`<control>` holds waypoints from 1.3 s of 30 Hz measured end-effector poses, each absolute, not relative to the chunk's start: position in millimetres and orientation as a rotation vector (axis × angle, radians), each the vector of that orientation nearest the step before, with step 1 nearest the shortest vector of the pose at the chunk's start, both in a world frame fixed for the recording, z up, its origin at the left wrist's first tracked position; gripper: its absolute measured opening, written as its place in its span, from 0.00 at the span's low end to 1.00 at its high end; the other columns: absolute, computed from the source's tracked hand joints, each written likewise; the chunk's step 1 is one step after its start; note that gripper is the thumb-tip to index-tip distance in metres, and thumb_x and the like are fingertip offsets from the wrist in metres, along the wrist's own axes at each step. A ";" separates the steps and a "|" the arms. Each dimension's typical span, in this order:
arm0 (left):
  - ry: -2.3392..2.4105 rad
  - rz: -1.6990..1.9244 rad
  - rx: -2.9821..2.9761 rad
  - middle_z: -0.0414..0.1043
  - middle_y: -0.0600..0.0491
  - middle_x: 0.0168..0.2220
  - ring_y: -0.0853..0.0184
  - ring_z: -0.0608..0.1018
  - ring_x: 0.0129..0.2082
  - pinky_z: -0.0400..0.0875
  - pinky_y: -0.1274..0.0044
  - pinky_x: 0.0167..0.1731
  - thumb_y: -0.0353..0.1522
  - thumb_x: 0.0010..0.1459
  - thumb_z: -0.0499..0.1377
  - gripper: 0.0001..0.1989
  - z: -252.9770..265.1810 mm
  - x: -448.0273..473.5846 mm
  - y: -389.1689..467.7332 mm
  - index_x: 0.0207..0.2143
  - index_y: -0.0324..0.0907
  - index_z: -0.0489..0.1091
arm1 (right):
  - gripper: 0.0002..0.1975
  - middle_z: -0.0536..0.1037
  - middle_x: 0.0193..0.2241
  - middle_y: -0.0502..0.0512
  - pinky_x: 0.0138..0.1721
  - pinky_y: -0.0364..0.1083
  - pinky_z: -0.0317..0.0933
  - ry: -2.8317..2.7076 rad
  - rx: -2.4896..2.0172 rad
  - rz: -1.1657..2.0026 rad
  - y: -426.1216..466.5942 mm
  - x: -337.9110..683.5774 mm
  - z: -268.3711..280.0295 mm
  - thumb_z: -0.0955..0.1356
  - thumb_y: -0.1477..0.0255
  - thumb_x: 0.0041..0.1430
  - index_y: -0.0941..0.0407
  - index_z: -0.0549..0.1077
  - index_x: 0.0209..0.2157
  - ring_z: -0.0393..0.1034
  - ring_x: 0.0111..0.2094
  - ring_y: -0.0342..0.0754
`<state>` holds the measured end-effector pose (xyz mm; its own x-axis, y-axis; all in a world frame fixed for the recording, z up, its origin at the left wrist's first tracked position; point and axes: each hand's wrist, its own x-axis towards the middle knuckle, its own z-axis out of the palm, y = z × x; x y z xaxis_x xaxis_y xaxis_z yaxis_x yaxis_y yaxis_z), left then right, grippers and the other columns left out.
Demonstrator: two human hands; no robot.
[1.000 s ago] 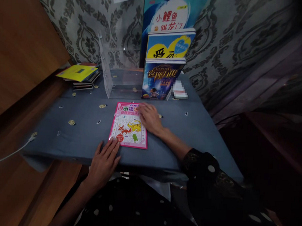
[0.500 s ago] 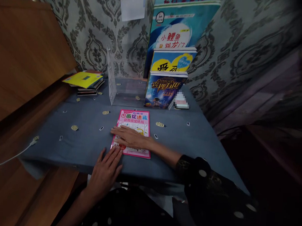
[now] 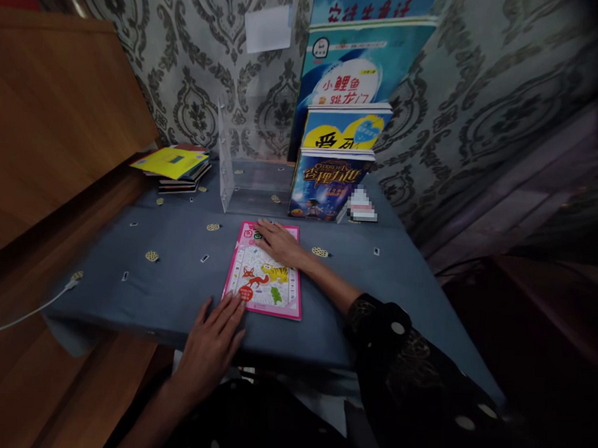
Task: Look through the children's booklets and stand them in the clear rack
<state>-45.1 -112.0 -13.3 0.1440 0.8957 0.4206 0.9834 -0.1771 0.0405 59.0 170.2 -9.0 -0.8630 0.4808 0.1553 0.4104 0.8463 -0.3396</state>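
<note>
A closed picture book (image 3: pixel 262 295) with a pink border lies flat near the table's front edge. Its cover shows a fox, a yellow tiger and a small green animal. My right hand (image 3: pixel 278 241) rests flat over the upper part of the cover, fingers stretched out, hiding most of the title. My left hand (image 3: pixel 215 336) lies at the book's lower left corner, its fingers extended and the tips touching the cover. Neither hand grips anything.
A clear acrylic book rack (image 3: pixel 226 161) stands at the back, holding several upright books (image 3: pixel 325 185) on its right. A stack of books (image 3: pixel 175 162) lies at the back left. A white cable (image 3: pixel 37 315) hangs at the left edge of the blue tablecloth (image 3: pixel 177 298).
My right hand has slid up the cover from its middle to the title, uncovering the animals. My left hand has stayed at the lower left corner. The view has shifted slightly.
</note>
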 end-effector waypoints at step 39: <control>-1.867 -0.619 -2.363 0.66 0.42 0.63 0.58 0.67 0.65 0.61 0.55 0.62 0.33 0.69 0.48 0.21 -18.4 -86.7 60.0 0.61 0.43 0.66 | 0.26 0.58 0.67 0.70 0.68 0.61 0.47 -2.591 -1.072 0.372 116.0 106.9 -7.1 0.60 0.69 0.69 0.62 0.62 0.65 0.49 0.70 0.59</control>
